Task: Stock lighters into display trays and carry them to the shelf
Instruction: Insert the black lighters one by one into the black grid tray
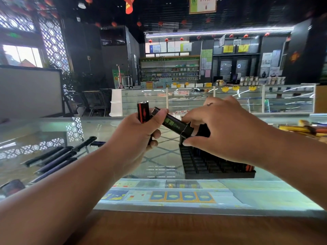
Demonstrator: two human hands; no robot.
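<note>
Gripping a red-striped lighter [143,112] in reserve, the left hand [135,137] shared a green-printed lighter [174,125] with the right hand [224,128], which pinched its lower end just above the black tray [203,164] on the table [53,131], likely to slot it in

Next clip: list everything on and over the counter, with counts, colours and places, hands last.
red-marked lighter: one, black with a red stripe, upright in the left hand
green-printed lighter: one, black, tilted above the tray
display tray: one, black, on the counter right of centre
loose lighters: several, black and dark blue, lying on the counter at left
glass counter: one, clear, packets beneath
left hand: grips the red-marked lighter
right hand: pinches the green-printed lighter's lower end
</note>
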